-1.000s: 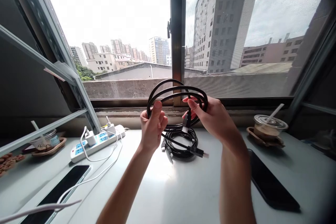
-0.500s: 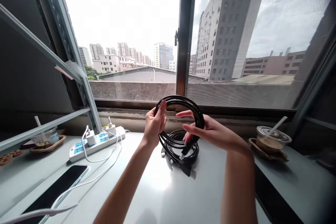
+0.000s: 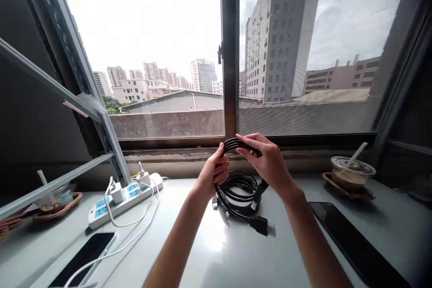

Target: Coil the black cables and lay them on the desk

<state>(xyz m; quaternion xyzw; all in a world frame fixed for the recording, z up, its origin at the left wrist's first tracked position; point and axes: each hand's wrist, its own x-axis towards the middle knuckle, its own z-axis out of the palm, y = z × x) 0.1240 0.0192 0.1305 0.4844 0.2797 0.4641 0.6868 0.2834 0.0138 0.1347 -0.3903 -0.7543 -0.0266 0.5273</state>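
Note:
A black cable (image 3: pixel 232 145), wound into a loop of several strands, is held up above the table. My left hand (image 3: pixel 216 168) is closed around the loop's left side, with the thumb on top. At the upper right of the loop, my right hand (image 3: pixel 265 155) has its thumb and fingers on either side of the strands. Below the hands lies a pile of coiled black cable (image 3: pixel 241 184) on the table. A black plug (image 3: pixel 259 225) with a flat metal end points right, and another dark connector (image 3: pixel 259 193) hangs under my right hand.
On the left are a white power strip (image 3: pixel 124 200) with chargers and white cords, and a phone (image 3: pixel 84 256). A black flat device (image 3: pixel 354 243) lies at right, near a lidded drink cup (image 3: pixel 353 173) on a holder. A metal shelf frame (image 3: pixel 111 130) stands at left, before the window.
My right hand has shifted from the loop's right side to its top, and the loop now looks smaller and tilted. The view has moved slightly; the black plug now points right.

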